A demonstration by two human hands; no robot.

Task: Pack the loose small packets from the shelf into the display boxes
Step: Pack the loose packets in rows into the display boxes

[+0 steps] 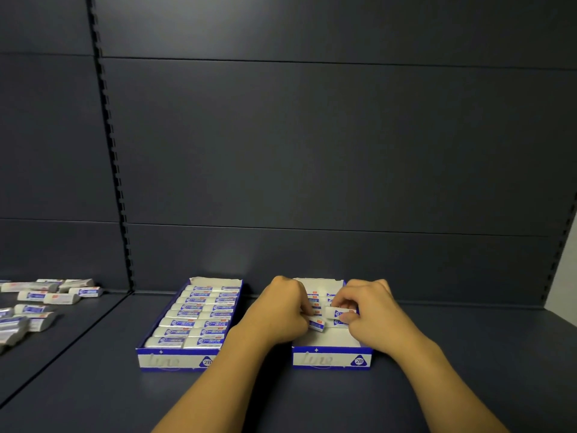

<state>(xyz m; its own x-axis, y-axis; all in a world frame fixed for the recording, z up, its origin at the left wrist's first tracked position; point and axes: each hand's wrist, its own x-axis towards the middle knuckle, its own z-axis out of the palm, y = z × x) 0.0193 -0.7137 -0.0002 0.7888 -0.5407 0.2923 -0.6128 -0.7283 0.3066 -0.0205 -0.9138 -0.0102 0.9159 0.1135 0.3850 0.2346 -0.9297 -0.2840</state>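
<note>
Right hand (370, 310) pinches a packet (340, 313) by its end over the right box (331, 359), fingers curled tight around it, while the left hand (282, 309) grips a second packet (317, 324) low against the box's left side — the two seemingly working together to seat pieces in neat rows rather than drop them loose. Both forearms reach in from the near edge of the dark shelf (312, 401), which carries everything here.

The right box is only partly filled: its near floor shows bare white card, and packets are stacked toward the back, so filling appears to run from the rear wall forward. Holding each packet by a short end likely lets it slide flat beside its neighbour, label up.

Just left, apart from the first, the left box (175, 359) looks full — two columns of packets (199, 323) lying flat, labels facing up, front panel turned toward the viewer for display.

Farther off at the far left, on the adjoining shelf bay, the loose packets (46, 303) lie scattered at odd angles, well apart from both boxes; a good many are still to be packed. Behind it all rises the slotted back panel (312, 151).
</note>
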